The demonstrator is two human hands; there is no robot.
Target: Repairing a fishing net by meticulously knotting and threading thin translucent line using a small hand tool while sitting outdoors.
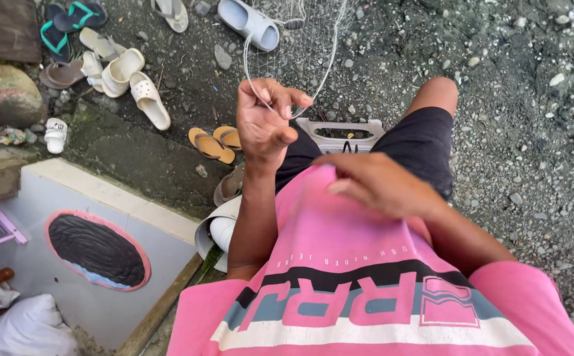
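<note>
My left hand (267, 122) is raised in front of me, its fingers pinched on a thin white line of a fine fishing net (300, 46). The net hangs down from the top of the view. My right hand (376, 181) hovers over my pink shirt (340, 264) at chest height. It is blurred, with the fingers pointing left, and nothing shows in it. Below the hands are my black shorts (422, 148) and a bare knee (435, 89).
A white plastic basket rim (340, 132) lies by my legs on dark gravel. Several sandals and slippers (128, 79) are scattered at the upper left. An oval dark mat (95, 250) lies on a grey tiled step at the left. Round stones (10, 92) sit at the far left.
</note>
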